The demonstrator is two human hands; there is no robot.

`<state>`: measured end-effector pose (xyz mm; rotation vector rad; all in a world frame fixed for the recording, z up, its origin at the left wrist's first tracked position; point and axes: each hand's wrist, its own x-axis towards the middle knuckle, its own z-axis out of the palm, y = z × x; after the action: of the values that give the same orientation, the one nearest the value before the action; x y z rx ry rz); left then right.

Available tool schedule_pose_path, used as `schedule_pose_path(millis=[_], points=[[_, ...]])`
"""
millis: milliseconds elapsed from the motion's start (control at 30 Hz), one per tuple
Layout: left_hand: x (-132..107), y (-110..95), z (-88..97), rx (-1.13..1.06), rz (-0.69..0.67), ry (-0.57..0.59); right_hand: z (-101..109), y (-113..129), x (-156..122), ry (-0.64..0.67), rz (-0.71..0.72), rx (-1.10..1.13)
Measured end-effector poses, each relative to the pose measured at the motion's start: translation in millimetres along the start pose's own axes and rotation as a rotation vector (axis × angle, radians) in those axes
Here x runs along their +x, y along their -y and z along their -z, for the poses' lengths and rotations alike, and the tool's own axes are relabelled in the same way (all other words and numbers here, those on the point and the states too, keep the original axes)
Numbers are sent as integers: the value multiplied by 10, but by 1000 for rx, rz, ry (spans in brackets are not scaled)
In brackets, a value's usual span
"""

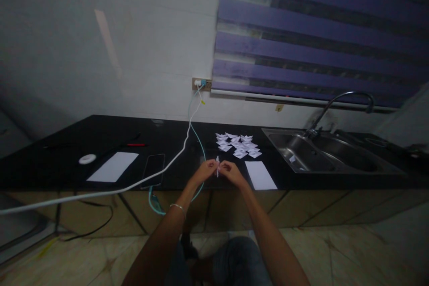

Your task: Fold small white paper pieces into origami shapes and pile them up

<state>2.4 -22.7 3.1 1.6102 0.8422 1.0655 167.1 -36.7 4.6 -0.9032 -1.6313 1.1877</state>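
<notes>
Between my two hands, over the front part of the black counter, is a small piece of folded white paper (pixel 217 172), seen nearly edge-on. My left hand (pixel 208 168) pinches it from the left, and my right hand (pixel 230 171) pinches it from the right. The fingertips cover much of it, so its exact fold is hard to make out. Just beyond my hands lies a group of several folded white paper boats (pixel 240 145). To the right of my right hand is a stack of white paper sheets (pixel 260 175).
A white cable (pixel 174 159) and a teal cable (pixel 200 140) run from the wall outlet (pixel 208 85) across the counter (pixel 181 138). Left are a phone (pixel 154 170), white paper (pixel 114 166), a roll of tape (pixel 87 159) and a red pen-like object (pixel 136 145). Right is a sink (pixel 301 170).
</notes>
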Motion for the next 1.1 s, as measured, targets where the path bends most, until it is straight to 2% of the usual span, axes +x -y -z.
schedule_pose_path(millis=[433,600,833,967,1100], points=[[-2,21,11,-119,50,16,50,-61,7,1,-53,94],[4,20,24,-157,31,-3,61,-22,-4,-38,-33,112],[7,-18,33,-246,83,-76,70,-25,-13,-131,-84,264],[-20,-90,21,-158,101,-66,78,-17,-20,-137,-67,217],[-27,-84,30,-112,48,-48,82,-28,-14,-166,-23,95]])
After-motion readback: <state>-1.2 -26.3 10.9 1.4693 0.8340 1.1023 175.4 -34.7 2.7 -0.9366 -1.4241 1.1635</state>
